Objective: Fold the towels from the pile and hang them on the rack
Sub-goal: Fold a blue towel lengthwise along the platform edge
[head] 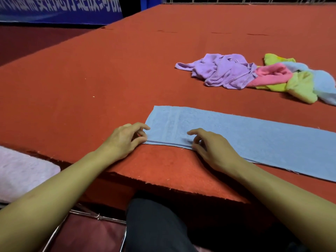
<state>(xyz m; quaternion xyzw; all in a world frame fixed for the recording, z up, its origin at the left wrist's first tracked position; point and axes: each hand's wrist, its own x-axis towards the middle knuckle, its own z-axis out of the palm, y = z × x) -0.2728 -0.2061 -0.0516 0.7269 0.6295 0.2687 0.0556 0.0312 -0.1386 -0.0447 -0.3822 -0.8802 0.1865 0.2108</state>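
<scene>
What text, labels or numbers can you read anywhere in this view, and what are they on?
Blue banner, top left beyond the red table: large white characters, cut off by the frame edge and too blurred to read.
Blue towel under both hands: no label or print visible.
Pile of towels: no tags or text visible.
Nothing else carries writing.

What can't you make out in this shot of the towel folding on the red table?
- Blue towel: its right end is cut off by the head view's right edge.
- Pile of towels: crumpled and overlapping, so their number is unclear; the right edge crops it.
- Rack: only metal bars show at the bottom, between arm and leg.
- Left hand and right hand: fingers pinch the towel's near edge; layers underneath hidden.
- Banner: text blurred.
</scene>
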